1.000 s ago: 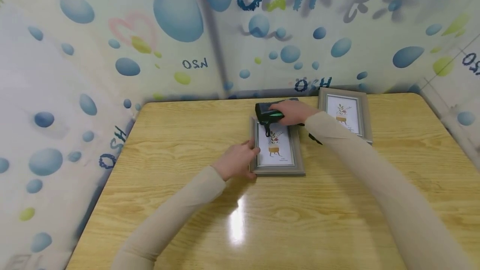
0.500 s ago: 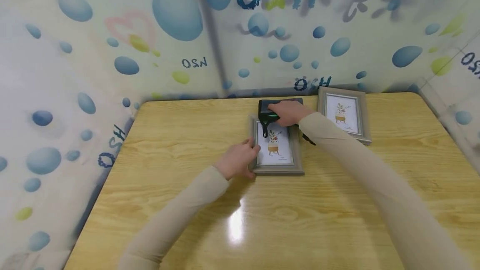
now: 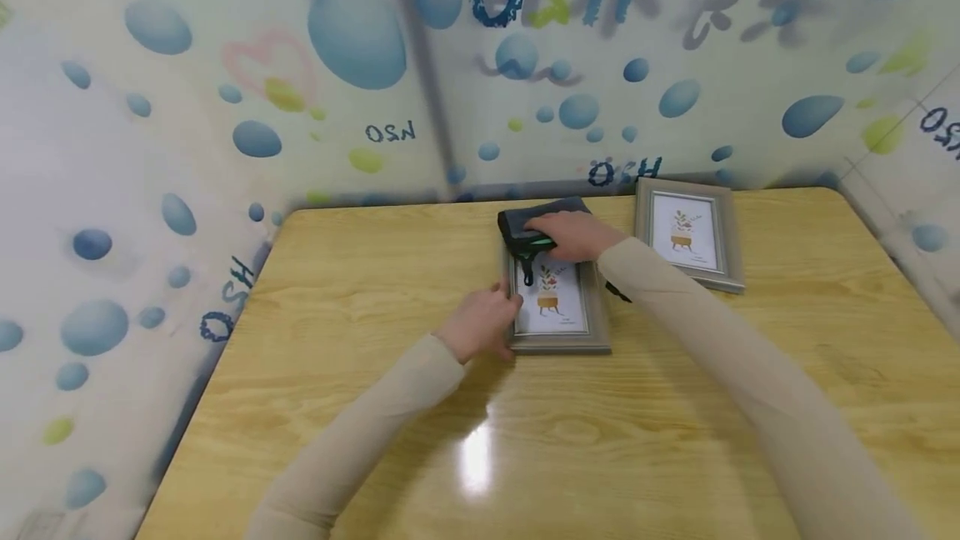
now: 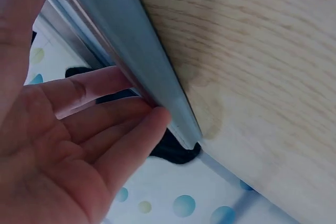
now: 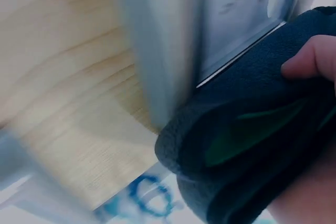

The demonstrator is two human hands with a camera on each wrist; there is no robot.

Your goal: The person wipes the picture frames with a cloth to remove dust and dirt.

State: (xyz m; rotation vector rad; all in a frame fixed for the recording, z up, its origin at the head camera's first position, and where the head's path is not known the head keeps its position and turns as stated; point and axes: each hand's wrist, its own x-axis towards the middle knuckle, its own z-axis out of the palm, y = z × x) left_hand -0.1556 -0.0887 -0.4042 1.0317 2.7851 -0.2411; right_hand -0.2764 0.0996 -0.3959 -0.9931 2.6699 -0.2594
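Observation:
A grey-brown picture frame [image 3: 597, 315] with a potted-plant print lies face up on the wooden table. My right hand [image 3: 576, 236] grips a folded dark cloth [image 3: 536, 215] on the frame's far end, covering the top of the print; the right wrist view shows green inside its folds. From the cloth hangs a small black loop [image 3: 528, 275]. Along the frame's left side rests my left hand [image 3: 480, 325], its thumb by the near corner. In the left wrist view its fairly straight fingers [image 4: 131, 145] touch the upper edge of the frame's side.
A second, matching picture frame [image 3: 731, 227] lies at the back right, its far edge by the wall. The wooden table [image 3: 337, 298] meets a wall [image 3: 450, 65] printed with blue and green drops. Light glares off the tabletop nearer me.
My right hand shifted the folded cloth slightly right, then back left and a little nearer over the frame. The left hand stays at the frame's left side. Both frames keep their places.

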